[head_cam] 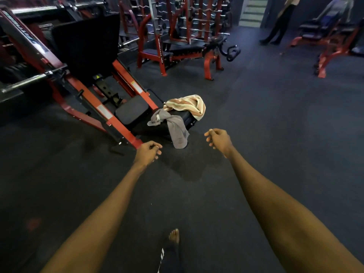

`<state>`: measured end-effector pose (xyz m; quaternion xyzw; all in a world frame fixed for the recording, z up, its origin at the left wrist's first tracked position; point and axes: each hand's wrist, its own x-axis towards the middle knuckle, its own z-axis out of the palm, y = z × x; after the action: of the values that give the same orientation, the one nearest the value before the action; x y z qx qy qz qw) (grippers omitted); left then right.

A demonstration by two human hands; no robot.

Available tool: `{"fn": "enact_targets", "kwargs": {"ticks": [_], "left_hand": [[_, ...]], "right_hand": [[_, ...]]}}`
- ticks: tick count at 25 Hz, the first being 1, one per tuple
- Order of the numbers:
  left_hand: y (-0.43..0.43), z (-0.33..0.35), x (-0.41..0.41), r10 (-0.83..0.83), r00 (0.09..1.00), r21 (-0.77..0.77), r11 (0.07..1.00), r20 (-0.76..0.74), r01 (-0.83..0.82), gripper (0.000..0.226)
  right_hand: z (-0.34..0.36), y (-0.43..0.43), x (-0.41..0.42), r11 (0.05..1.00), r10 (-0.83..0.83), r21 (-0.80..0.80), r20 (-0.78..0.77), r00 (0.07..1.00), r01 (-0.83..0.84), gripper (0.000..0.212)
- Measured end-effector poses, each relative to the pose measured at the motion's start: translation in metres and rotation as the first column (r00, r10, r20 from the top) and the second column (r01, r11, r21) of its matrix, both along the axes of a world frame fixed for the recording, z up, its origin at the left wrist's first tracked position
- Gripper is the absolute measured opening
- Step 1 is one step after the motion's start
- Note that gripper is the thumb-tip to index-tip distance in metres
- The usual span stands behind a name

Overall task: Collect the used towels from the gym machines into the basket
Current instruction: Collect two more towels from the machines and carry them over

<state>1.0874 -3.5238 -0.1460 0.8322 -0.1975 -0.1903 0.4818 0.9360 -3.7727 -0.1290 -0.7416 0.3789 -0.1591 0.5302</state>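
Two towels lie over the black headrest end of a red leg-press machine (pixel 126 113) in the middle of the view. A grey towel (pixel 174 128) hangs down its near side almost to the floor. A cream and tan striped towel (pixel 189 105) is bunched on top, just behind the grey one. Both my arms reach forward. My left hand (pixel 147 152) hovers just left of the grey towel's lower end, fingers loosely curled, holding nothing. My right hand (pixel 218 140) is to the right of the towels, fingers also loosely curled and empty. No basket is in view.
A red bench press station (pixel 177 50) with racked bars stands behind. Another red bench (pixel 331 44) is at the far right. A person's legs (pixel 279 26) stand at the back near stairs. Dark rubber floor (pixel 275 115) spreads to the right. My bare foot (pixel 174 236) shows below.
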Motion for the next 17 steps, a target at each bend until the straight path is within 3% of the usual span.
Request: {"fn": "enact_targets", "kwargs": {"ticks": [9,17], "left_hand": [[-0.123,-0.008,0.201,-0.019,0.999,0.016,1.0,-0.031,0.019,0.025],[-0.216,-0.037,0.313,0.014,0.997,0.104,0.995,-0.071,-0.006,0.023]], "right_hand": [[-0.002,-0.113,0.189,1.0,-0.013,-0.005,-0.023,1.0,0.012,0.034],[-0.032,-0.211,0.314,0.998,0.047,0.038,-0.117,0.992,-0.042,0.034]]}}
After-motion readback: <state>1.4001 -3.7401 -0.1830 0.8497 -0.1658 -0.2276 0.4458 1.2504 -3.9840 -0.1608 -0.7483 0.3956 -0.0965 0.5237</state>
